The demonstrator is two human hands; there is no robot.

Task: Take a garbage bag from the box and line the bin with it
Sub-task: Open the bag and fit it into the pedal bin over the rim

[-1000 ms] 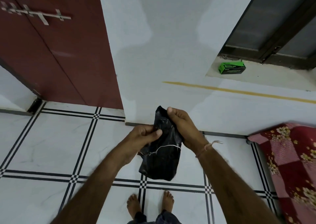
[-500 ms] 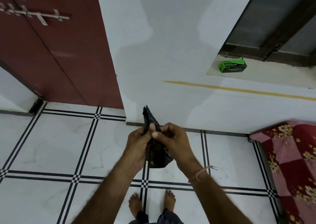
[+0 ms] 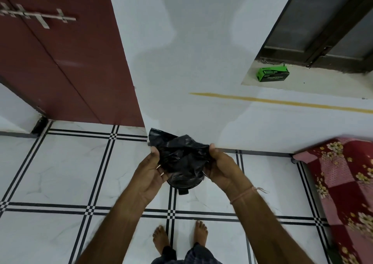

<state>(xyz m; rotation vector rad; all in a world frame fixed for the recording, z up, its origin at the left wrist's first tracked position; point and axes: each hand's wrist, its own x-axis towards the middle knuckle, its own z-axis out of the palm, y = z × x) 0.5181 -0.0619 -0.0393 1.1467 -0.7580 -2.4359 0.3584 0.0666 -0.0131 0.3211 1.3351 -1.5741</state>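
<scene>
Both hands grip the crumpled black plastic garbage bag (image 3: 182,156) at chest level: left hand (image 3: 150,175) pinching one edge, right hand (image 3: 222,170) the other. A small dark round bin (image 3: 182,185) sits on the tiled floor directly beneath (mostly hidden). Recommended: find the open mouth, separate the layers, spread wide before lowering.

Dark red door (image 3: 66,62) upper left, metal latch (image 3: 38,16) across it. White wall (image 3: 191,51) centre, yellow stripe (image 3: 282,102) along lower part. Dark-framed window (image 3: 333,21) upper right above pale ledge (image 3: 323,82). Floor (image 3: 60,173) white tile, black double grid lines. Red floral bedspread (image 3: 347,183) at right edge. Bare feet (image 3: 161,237) at bottom.
</scene>
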